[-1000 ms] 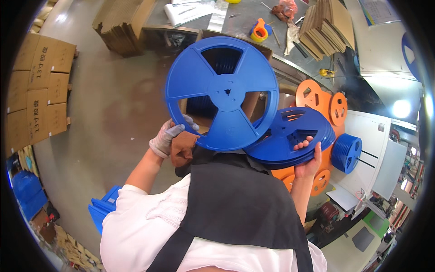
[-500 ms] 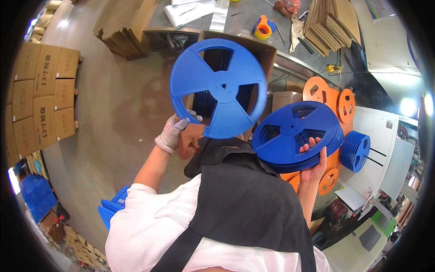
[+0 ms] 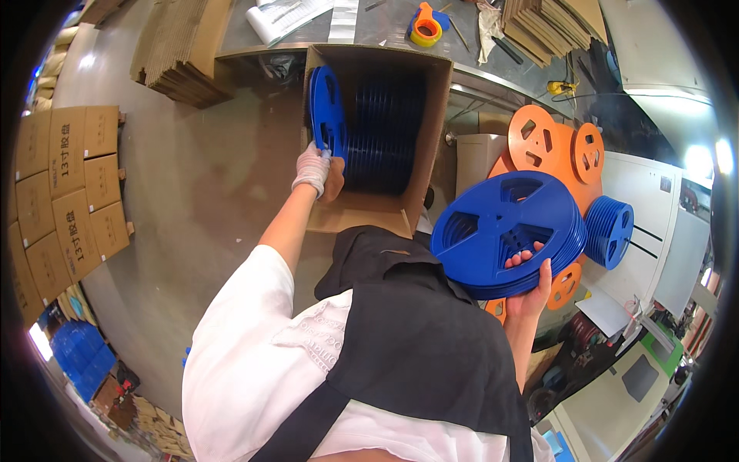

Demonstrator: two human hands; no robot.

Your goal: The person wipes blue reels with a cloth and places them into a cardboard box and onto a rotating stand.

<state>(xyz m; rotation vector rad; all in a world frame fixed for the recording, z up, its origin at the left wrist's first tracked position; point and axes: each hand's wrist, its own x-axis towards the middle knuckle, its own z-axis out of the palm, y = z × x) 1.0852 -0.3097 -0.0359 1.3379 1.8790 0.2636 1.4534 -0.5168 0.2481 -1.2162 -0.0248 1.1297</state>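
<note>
Grips blue round plastic reel by near rim in white-gloved left hand, closed tight, beside brown cotton-like cloth. Holds it steeply on edge at left side of open brown cardboard box. Supports stack of blue round plastic reels in bare right hand, curled through an opening.

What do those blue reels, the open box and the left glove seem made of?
Blue reels: probably plastic; smooth, satin, evenly coloured. Open box: likely cardboard; matte brown with a folded-out flap. Left glove: perhaps thin fabric; pale, matte, creased.
</note>
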